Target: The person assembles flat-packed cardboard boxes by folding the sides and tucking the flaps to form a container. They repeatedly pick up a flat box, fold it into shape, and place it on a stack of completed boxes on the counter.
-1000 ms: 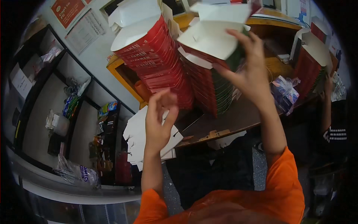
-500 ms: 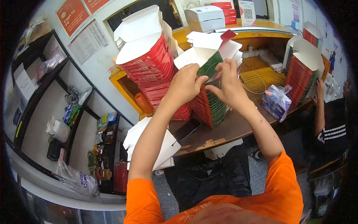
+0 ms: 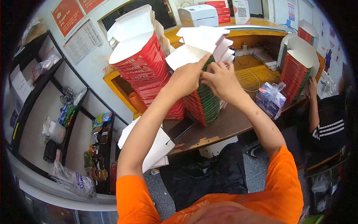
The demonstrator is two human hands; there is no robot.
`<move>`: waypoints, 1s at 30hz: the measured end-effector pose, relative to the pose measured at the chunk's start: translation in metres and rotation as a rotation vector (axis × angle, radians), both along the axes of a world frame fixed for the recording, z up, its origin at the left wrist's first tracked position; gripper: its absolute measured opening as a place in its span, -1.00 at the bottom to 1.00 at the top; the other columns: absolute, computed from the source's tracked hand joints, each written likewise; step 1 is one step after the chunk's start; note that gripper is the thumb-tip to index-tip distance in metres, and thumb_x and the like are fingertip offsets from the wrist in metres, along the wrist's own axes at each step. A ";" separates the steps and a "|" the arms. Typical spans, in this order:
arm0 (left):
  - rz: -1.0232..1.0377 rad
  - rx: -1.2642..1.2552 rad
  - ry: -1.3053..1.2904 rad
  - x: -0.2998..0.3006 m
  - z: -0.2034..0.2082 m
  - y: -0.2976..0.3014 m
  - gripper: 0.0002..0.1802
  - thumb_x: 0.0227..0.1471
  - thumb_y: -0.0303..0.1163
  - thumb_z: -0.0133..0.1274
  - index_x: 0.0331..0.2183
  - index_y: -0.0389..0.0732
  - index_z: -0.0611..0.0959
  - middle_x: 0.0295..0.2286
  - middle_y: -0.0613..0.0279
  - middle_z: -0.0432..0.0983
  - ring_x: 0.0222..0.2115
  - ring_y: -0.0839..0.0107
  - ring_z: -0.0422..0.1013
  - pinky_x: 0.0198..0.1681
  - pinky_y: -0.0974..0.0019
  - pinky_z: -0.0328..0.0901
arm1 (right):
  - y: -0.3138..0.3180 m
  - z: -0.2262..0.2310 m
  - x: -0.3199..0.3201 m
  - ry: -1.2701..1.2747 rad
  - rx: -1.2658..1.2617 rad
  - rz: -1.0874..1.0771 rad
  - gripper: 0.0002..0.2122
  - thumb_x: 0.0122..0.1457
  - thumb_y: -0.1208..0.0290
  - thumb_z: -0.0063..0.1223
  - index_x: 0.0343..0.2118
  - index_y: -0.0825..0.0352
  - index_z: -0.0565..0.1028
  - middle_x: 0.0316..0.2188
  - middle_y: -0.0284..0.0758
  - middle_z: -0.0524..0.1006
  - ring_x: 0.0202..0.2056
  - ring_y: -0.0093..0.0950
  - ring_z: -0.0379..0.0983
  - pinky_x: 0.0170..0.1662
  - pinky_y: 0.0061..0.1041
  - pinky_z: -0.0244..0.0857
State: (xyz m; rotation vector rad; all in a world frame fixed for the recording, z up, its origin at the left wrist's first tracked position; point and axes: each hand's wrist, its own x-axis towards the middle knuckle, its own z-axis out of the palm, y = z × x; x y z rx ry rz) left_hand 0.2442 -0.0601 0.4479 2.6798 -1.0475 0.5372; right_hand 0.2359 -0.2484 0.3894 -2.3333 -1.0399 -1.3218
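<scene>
A white-lined takeaway paper box [image 3: 185, 55] with a green side panel sits on top of a tall nested stack of red and green boxes [image 3: 201, 103]. My left hand [image 3: 185, 79] grips its near left side, the index finger stretched along the rim. My right hand [image 3: 222, 80] pinches the near right corner, its fingers bent. Both hands nearly meet and hide most of the green panel. White flaps [image 3: 209, 36] stick up behind the top box. To the left rises a taller stack of red boxes [image 3: 146, 71].
Flat white cardboard [image 3: 156, 151] lies at the desk's left front, beside a dark phone-like slab [image 3: 181, 128]. Rightward are a plastic-wrapped blue package [image 3: 271, 100] and another box stack [image 3: 296, 72], with a co-worker's hand [image 3: 313, 87] by it. A white printer [image 3: 197, 15] stands behind.
My right hand's fingers have closed in against the box corner, nearer my left hand. The raised red flap and most of the green panel no longer show. The whole view has shifted slightly.
</scene>
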 end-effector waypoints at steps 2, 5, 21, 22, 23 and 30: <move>-0.019 0.017 0.038 0.006 0.004 0.003 -0.37 0.14 -0.42 0.05 0.24 -0.24 0.37 -0.24 -0.26 0.58 -0.19 -0.24 0.50 -0.08 -0.09 0.37 | -0.003 0.001 0.002 0.030 -0.067 -0.050 -0.77 0.13 0.42 0.19 -0.12 0.13 0.55 -0.25 -0.26 0.44 -0.11 -0.22 0.40 -0.02 -0.13 0.19; -0.141 -0.062 -0.211 0.007 -0.004 0.011 -0.42 0.13 -0.43 0.07 0.20 -0.24 0.42 -0.25 -0.18 0.57 -0.15 -0.19 0.47 -0.04 -0.05 0.35 | -0.008 -0.002 0.002 0.155 0.015 0.037 -0.70 0.10 0.53 0.16 -0.07 0.17 0.50 -0.19 -0.20 0.44 -0.09 -0.14 0.42 -0.02 -0.13 0.29; 0.470 0.161 0.737 -0.137 -0.237 0.253 0.15 -0.27 0.28 0.42 0.15 -0.40 0.49 0.20 -0.38 0.27 0.30 -0.16 0.12 0.36 0.05 0.04 | 0.047 -0.279 -0.164 1.237 0.307 0.651 -0.77 0.23 0.53 0.13 -0.06 0.34 0.47 -0.16 -0.19 0.41 -0.17 -0.22 0.47 -0.08 -0.30 0.39; 0.425 0.140 0.790 -0.132 -0.229 0.255 0.03 -0.24 0.21 0.44 0.10 -0.35 0.56 0.16 -0.34 0.34 0.26 -0.11 0.21 0.34 0.06 0.09 | 0.054 -0.282 -0.176 1.367 0.304 0.665 -0.76 0.25 0.52 0.12 -0.04 0.34 0.47 -0.14 -0.20 0.40 -0.16 -0.27 0.47 -0.09 -0.33 0.40; 0.376 0.120 0.841 -0.128 -0.221 0.257 -0.09 -0.21 0.14 0.46 0.06 -0.30 0.63 0.12 -0.29 0.41 0.22 -0.07 0.29 0.31 0.07 0.14 | 0.061 -0.282 -0.187 1.495 0.301 0.674 -0.75 0.26 0.52 0.12 -0.01 0.33 0.47 -0.12 -0.21 0.39 -0.16 -0.32 0.47 -0.09 -0.36 0.41; 0.869 -0.191 0.520 -0.124 -0.147 0.257 -0.72 0.19 -0.33 0.11 -0.42 -0.34 0.73 -0.55 0.08 0.64 -0.43 0.34 0.63 -0.34 0.33 0.46 | 0.079 -0.302 -0.215 1.538 0.467 0.724 -0.76 0.27 0.49 0.14 -0.01 0.32 0.48 -0.15 -0.25 0.41 -0.23 -0.44 0.50 -0.14 -0.44 0.44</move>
